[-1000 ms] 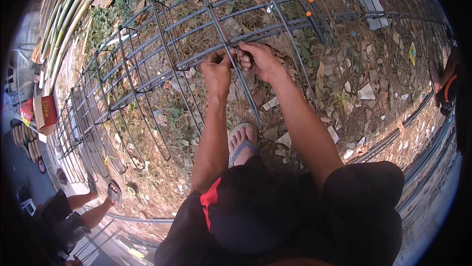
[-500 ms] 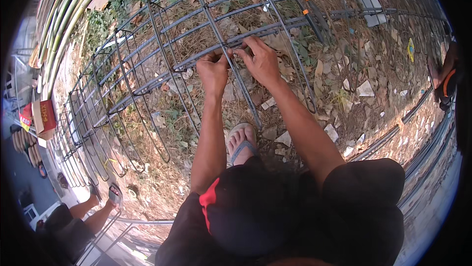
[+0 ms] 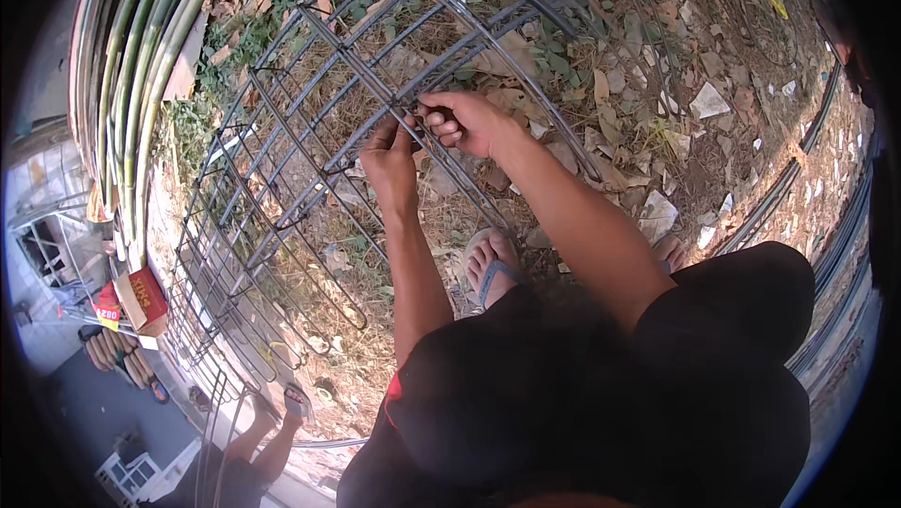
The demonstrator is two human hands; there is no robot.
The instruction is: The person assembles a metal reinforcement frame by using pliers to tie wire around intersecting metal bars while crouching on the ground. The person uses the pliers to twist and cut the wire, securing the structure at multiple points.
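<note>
A cage of dark steel rebar (image 3: 349, 55), with long bars crossed by bent stirrups, lies over dry grass and leaves before me. My left hand (image 3: 389, 170) is at a crossing of bars, its thumb and fingertips pinched together against the steel. Just right of it, my right hand (image 3: 474, 123) is closed, fingers curled and thumb on top, by the same crossing. Whatever small thing the fingertips grip is too small and dark to make out. My foot in a flip-flop (image 3: 497, 269) stands below the cage's near side.
Bamboo poles (image 3: 141, 85) lean at the far left, above a red cardboard box (image 3: 145, 297). A long dark tool with orange bands (image 3: 544, 10) lies beyond the cage. Loose steel bars (image 3: 835, 254) run along the right. Another person's legs (image 3: 272, 447) show at lower left.
My view has turned, so the cage slants more steeply in it. The right hand's fingers have gone from a reaching pinch to a tighter curl. Both hands stay at a bar crossing.
</note>
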